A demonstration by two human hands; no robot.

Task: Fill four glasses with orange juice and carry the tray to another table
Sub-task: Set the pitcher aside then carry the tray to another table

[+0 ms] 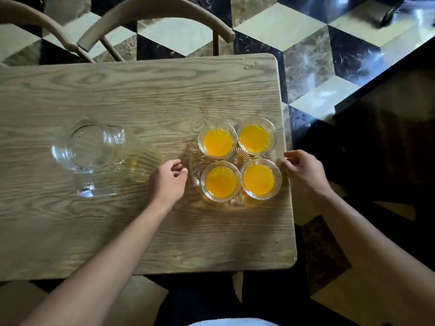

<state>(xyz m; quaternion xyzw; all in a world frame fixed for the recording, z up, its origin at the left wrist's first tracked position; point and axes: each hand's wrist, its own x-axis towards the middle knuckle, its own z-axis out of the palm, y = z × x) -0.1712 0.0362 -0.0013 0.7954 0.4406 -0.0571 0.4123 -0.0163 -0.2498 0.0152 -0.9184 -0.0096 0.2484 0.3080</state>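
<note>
Two bare forearms reach up from the bottom of the frame, one to each side of a clear glass tray [196,175] at the right end of the wooden table [117,231]. The left hand [168,178] sits just beside the tray's left rim with fingers curled in, holding nothing. The right hand [302,169] is at the right rim, fingers bent as if to pinch the edge — whether it actually touches the glass I cannot tell.

On the tray stand four glasses [217,142], packed two by two and all showing orange juice, so the pouring looks finished. The empty glass pitcher [91,149] stands well apart at centre left of the frame. A chair back [155,10] curves across the top, over a tiled floor [306,55].

The step in hand seems to be taking hold of the tray. Next it wants a firm grip under both rims and a level, even lift — the tray sits near the table's right edge, and the glasses look fairly full.
</note>
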